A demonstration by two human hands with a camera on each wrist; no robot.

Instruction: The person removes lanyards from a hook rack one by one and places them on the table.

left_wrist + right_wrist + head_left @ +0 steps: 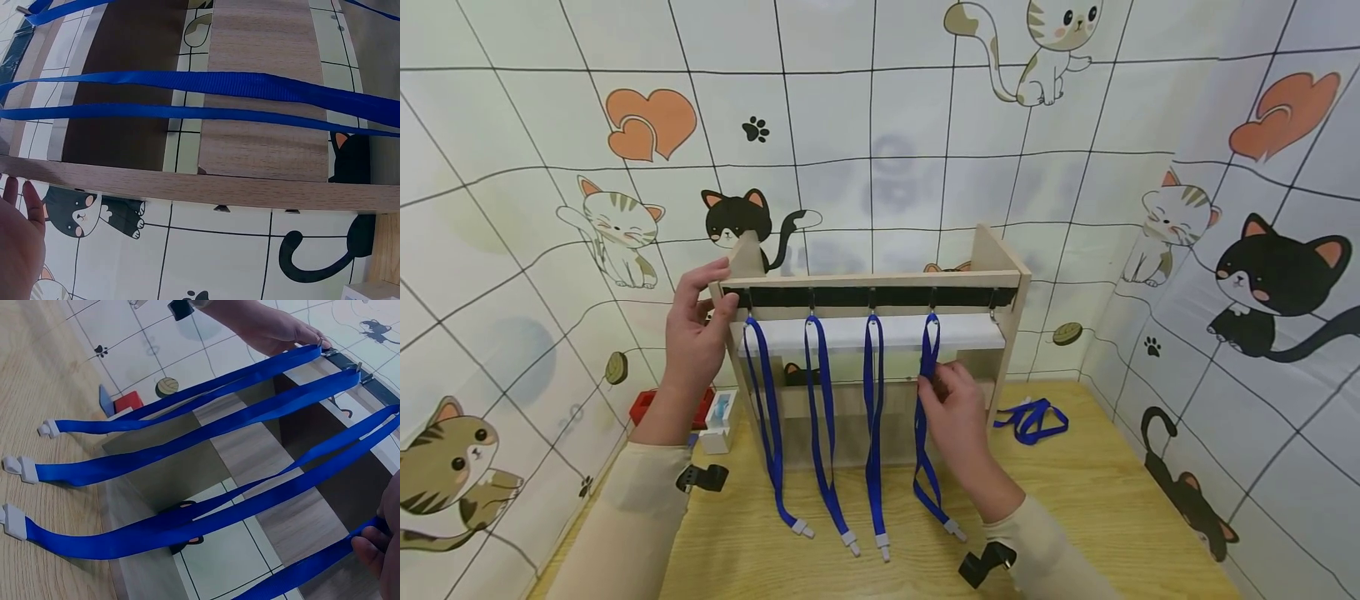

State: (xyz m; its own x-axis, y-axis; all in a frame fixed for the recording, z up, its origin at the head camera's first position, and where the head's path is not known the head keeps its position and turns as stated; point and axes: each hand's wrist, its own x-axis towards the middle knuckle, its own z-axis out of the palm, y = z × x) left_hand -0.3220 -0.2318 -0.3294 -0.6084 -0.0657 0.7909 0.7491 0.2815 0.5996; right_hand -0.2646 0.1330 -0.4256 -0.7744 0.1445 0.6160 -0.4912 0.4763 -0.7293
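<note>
Partway down, the rightmost hanging blue lanyard (928,362) sits pinched in the right hand (957,410) — the left hand (696,337) grips the wooden rack (846,404) at its upper left corner.

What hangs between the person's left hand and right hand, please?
Three blue lanyards hang from the black strip between the left hand and the right hand, which pinches a fourth lanyard. The head view shows this.
</note>
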